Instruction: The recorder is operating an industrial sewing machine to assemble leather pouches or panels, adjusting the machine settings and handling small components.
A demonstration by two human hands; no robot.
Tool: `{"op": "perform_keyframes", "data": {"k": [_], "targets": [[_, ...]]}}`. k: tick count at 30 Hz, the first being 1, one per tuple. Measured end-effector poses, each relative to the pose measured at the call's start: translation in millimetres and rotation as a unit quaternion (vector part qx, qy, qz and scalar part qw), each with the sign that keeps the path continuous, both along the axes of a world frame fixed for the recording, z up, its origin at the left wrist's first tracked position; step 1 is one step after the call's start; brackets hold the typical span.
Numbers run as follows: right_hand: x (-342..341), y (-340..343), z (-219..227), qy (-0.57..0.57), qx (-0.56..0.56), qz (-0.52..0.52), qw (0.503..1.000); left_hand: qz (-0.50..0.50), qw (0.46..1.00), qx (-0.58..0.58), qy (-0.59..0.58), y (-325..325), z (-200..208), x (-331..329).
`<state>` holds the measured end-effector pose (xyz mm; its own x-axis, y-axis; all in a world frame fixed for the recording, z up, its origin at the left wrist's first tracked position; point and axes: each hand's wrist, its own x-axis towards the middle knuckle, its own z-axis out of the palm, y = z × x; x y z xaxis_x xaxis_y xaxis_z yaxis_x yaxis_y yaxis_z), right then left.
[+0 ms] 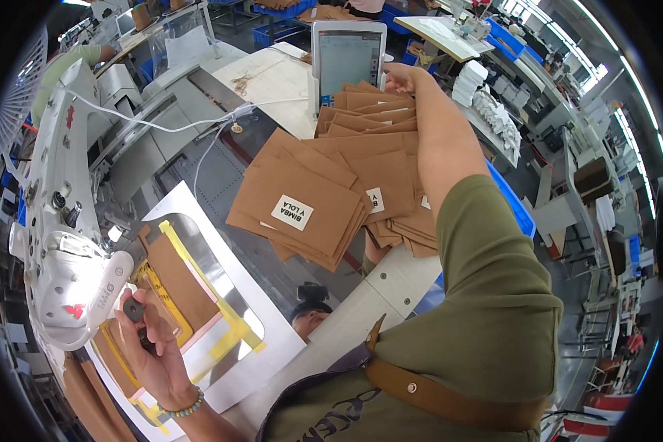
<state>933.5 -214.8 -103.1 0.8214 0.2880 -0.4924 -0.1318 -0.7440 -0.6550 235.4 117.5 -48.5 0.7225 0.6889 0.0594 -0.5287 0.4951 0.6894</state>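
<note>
My left hand (158,357) is at the sewing machine's head (77,295), fingers curled round a dark round disc (133,309). Another dark piece shows lower in the same hand. Under the hand lies a white template sheet (254,328) with yellow tape and a brown panel (177,283) set in its frame. My right arm reaches far forward, and my right hand (401,77) is at the right edge of a tablet-like screen (348,62). Its fingertips are partly hidden there. Between the arms, brown flat pieces (295,191) with white labels lie in overlapping piles.
A white cable (147,121) crosses from the machine to the screen. Behind it stands a pale table (272,85) with loose thread. A fan (18,96) and another person's sleeve (62,70) are at the far left. White bundles (486,110) sit on a bench at right.
</note>
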Motion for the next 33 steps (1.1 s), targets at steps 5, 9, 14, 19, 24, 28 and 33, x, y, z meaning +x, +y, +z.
{"op": "perform_keyframes", "data": {"k": [5, 9, 14, 19, 24, 28, 33], "targets": [[10.5, 14.3, -17.3, -0.030, 0.024, -0.047, 0.998, 0.014, 1.000, 0.011, 0.022, -0.6, -1.3, -1.2], [2.9, 20.8, -26.5, -0.011, 0.090, -0.105, 0.990, 0.005, 1.000, 0.014, 0.007, 1.8, -2.5, -2.7], [-2.1, 32.1, -29.6, 0.045, 0.199, -0.104, 0.973, -0.016, 1.000, 0.025, 0.011, 2.6, 0.0, -1.2], [21.4, 24.6, -34.6, 0.100, 0.405, -0.199, 0.887, 0.024, 0.999, 0.000, 0.025, -1.1, 1.7, -0.6], [22.8, 32.3, -47.4, 0.009, 0.374, -0.256, 0.892, 0.012, 0.999, 0.014, 0.034, 2.2, 5.7, -1.7], [3.3, 46.9, -46.4, -0.005, 0.228, -0.050, 0.972, -0.008, 1.000, 0.005, 0.025, 3.2, 8.2, -1.2], [-17.4, 51.0, -30.9, -0.100, 0.020, -0.076, 0.992, 0.010, 0.999, 0.009, 0.032, 1.0, 9.7, 0.9]]}}
